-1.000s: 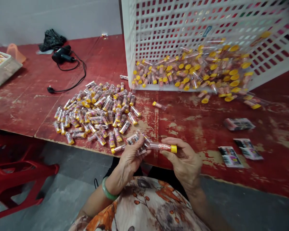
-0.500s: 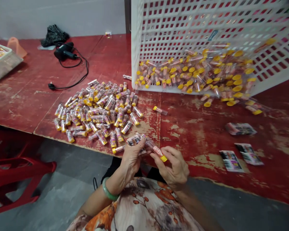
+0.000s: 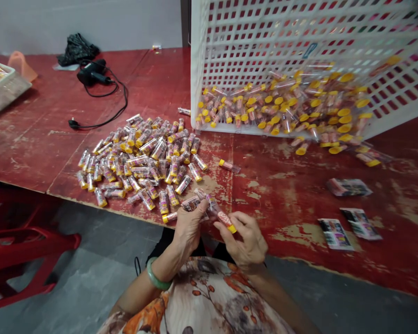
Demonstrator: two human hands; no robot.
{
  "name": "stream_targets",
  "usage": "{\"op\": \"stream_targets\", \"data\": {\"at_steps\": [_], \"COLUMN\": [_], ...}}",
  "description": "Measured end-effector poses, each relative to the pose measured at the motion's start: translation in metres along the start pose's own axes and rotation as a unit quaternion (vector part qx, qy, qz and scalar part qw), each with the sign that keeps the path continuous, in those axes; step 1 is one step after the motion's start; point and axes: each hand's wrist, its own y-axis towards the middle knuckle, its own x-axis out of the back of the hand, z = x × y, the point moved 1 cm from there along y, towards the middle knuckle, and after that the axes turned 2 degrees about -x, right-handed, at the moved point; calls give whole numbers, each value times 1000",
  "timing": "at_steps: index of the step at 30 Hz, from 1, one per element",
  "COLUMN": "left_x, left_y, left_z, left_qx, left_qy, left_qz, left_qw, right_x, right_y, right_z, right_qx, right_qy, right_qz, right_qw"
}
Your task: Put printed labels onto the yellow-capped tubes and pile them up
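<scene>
My left hand (image 3: 191, 222) is closed, thumb on top, on a small stack of printed plastic sleeves (image 3: 191, 204). Between the hands lies a clear tube of small pink candies (image 3: 224, 218), and a printed sleeve (image 3: 212, 204) appears to surround its far part. The fingers of my right hand (image 3: 245, 241) pinch this tube close to its yellow cap. Just beyond my left hand spreads a pile of candy tubes (image 3: 149, 157) with printed sleeves and yellow caps. Another tube (image 3: 170, 217) lies by my left fingers, partly hidden.
A white basket (image 3: 197, 69) lies tipped on its side, spilling yellow-capped tubes (image 3: 278, 106) onto the red table (image 3: 264, 195). One loose tube (image 3: 229, 166) lies before it. Sleeve stacks (image 3: 336, 234) are at right; a black corded heat gun or dryer (image 3: 92, 72) lies back left.
My right hand has shifted slightly left with the tube, toward my left hand. More of the printed sleeve now shows along the tube's far part.
</scene>
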Motion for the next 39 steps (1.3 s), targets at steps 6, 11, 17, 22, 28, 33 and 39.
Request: {"op": "stream_targets", "data": {"at_steps": [6,11,17,22,28,33,39], "left_x": [3,6,6,7,13,5,-4], "left_y": [-2,-2,-10,-13,-11,-18,-11], "left_z": [0,-8,-11,-7,1,-7,-15], "left_qx": [-1,47,91,70,44,73,78], "left_qy": [-7,2,29,42,51,66,97], "left_qz": [35,46,81,86,68,46,28], "left_qw": [999,998,992,993,995,994,992], "right_x": [-6,-3,-2,-5,-11,-8,-9], "right_y": [10,27,32,31,27,34,44], "right_z": [4,1,-1,4,2,7,4], "right_qx": [15,-59,-73,-56,15,68,71], "right_qy": [44,187,162,123,46,33,21], "right_qz": [20,147,82,47,55,66,82], "right_qw": [999,970,981,990,997,995,994]}}
